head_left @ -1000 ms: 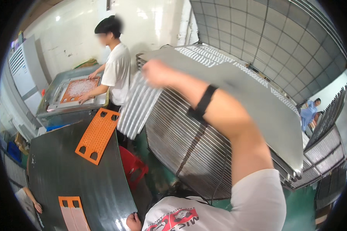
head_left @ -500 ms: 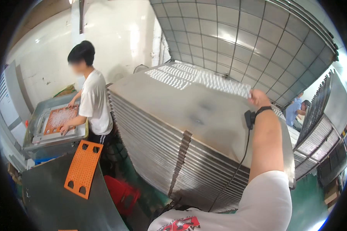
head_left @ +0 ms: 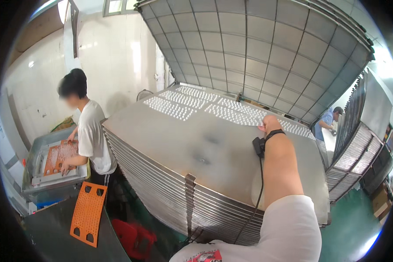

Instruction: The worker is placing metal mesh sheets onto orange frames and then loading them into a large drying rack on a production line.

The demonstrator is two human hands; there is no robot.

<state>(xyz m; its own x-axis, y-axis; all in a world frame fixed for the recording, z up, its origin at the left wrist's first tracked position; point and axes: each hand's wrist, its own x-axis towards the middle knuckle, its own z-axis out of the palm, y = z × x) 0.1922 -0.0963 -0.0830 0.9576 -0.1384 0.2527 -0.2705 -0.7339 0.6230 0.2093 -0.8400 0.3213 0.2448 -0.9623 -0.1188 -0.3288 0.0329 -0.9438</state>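
Note:
My right hand (head_left: 270, 124) reaches far out over the top metal tray (head_left: 174, 135), beside the front edge of the rows of small white round pieces (head_left: 236, 114). Its fingers are curled together in a pinch; what they hold, if anything, is hidden or too small to make out. The white pieces lie in several rectangular patches along the tray's far side. A dark band and a small black device (head_left: 259, 147) with a cable are on my right wrist. My left hand does not show.
Below the top tray stands a tall stack of trays (head_left: 157, 170); a raised rack of wire-framed panels (head_left: 257, 48) leans behind it. On the left, a person (head_left: 89, 126) works over a metal basin (head_left: 28, 174). An orange perforated plate (head_left: 88, 214) lies on a dark table. A red stool (head_left: 131, 236) stands below.
The whole view has shifted, so the tray and its white patches now show more fully and sharply. My right hand appears lower and further left, still closed near the white pieces.

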